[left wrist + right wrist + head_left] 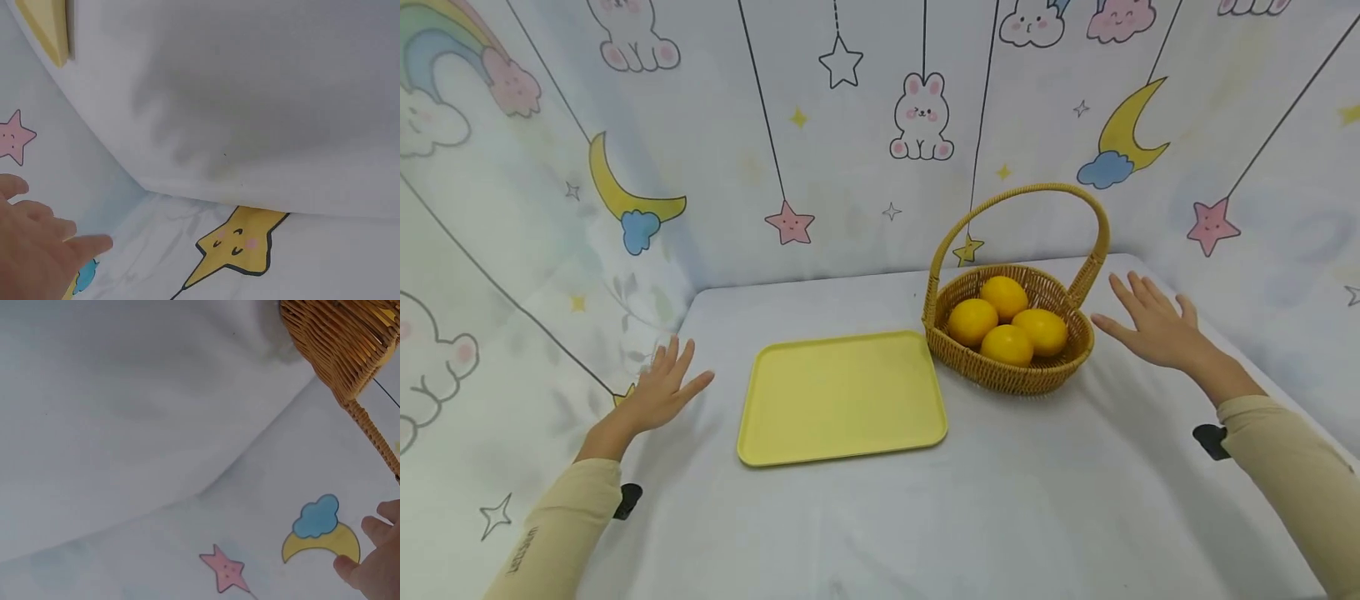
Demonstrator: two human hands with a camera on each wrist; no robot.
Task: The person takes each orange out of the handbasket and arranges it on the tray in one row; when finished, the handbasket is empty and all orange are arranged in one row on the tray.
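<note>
"Where's the wicker basket point(996, 374)?"

"On the desk point(925, 517), two o'clock from the yellow tray point(842, 398), holding four yellow fruits point(1007, 345)."

"Anything being held?"

"No! Left hand point(658, 387) spreads wide at the tray's nine o'clock, right hand point(1156, 327) too at the basket's three."

The tray point(842, 400) is plain pale yellow. Right of it, the basket point(1000, 377) is golden brown in a ribbed weave, its handle point(1092, 271) the same shade, its fruits point(1007, 345) deep orange-yellow. Around the tray, the tabletop point(865, 517) is white. Behind the tray, the white backdrop point(850, 150) is printed with pink stars point(790, 223), yellow moons point(1131, 125), blue clouds point(1105, 169) and white bunnies point(922, 123) outlined in black with pink inner ears. Far left beyond the tray, a rainbow point(445, 37) shows pastel bands. On either side of it, the sleeves point(1285, 467) are beige, the left one bearing dark lettering point(523, 550).
</note>
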